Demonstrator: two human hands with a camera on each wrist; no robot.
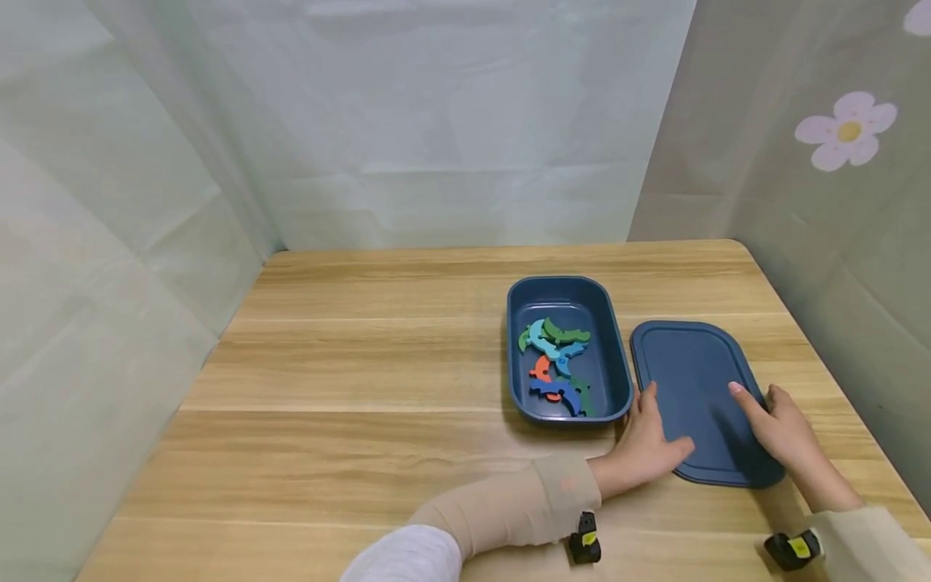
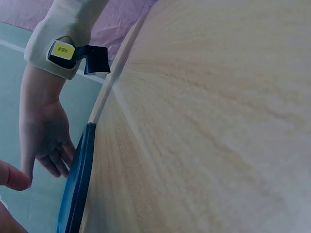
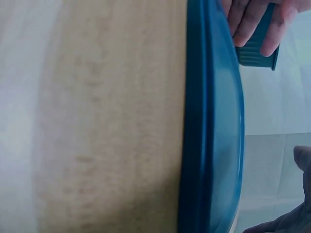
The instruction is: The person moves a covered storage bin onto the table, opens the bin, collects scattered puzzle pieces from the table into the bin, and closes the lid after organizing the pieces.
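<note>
A dark blue rectangular lid [image 1: 698,396] lies flat on the wooden table, between my two hands. At its left edge, my left hand [image 1: 643,444] has its fingers extended near the box corner and its thumb over the lid. On the opposite side, my right hand [image 1: 785,432] hovers at the lid's right edge, thumb pointing inward and fingers relaxed. To the left stands an uncovered blue box [image 1: 520,323]. Inside it lie several colourful animal-shaped pieces, among them a green piece [image 1: 566,333], a dark blue piece [image 1: 560,392] and an orange piece [image 1: 541,369].
The wooden table [image 1: 349,364] extends left of the box. Pale fabric [image 1: 451,121] hangs behind it, and a flower-printed cloth [image 1: 836,218] borders the right side. Both wrists carry a small black camera mount [image 1: 584,540] over beige sleeves.
</note>
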